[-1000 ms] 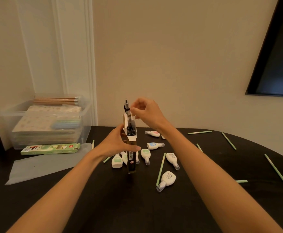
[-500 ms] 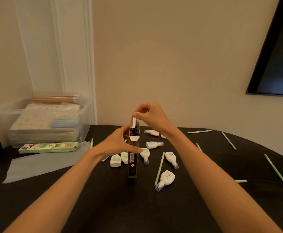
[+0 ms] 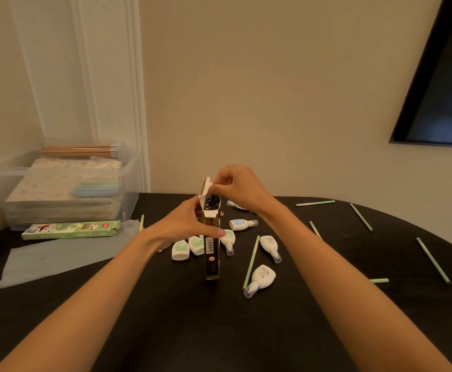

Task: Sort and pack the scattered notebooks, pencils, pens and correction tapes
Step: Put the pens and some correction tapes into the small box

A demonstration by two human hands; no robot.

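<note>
A narrow dark pen box (image 3: 212, 260) stands upright on the black table (image 3: 219, 331), its top open with black pens showing inside. My left hand (image 3: 190, 224) grips the box near its top. My right hand (image 3: 235, 187) pinches the box's white top flap above the opening. Several white correction tapes, one of them (image 3: 261, 279) nearest me, lie around the box. Green pencils, such as one (image 3: 251, 261) right of the box, are scattered over the right half of the table.
A clear plastic bin (image 3: 132, 183) at the back left holds stacked notebooks and wooden pencils. In front of it lie a green pencil box (image 3: 71, 229) and a translucent sheet (image 3: 58, 256). A dark window frame fills the upper right.
The pen that stuck out of the box has gone down inside. My right hand has dropped to the box's top flap. My left hand still holds the box upright.
</note>
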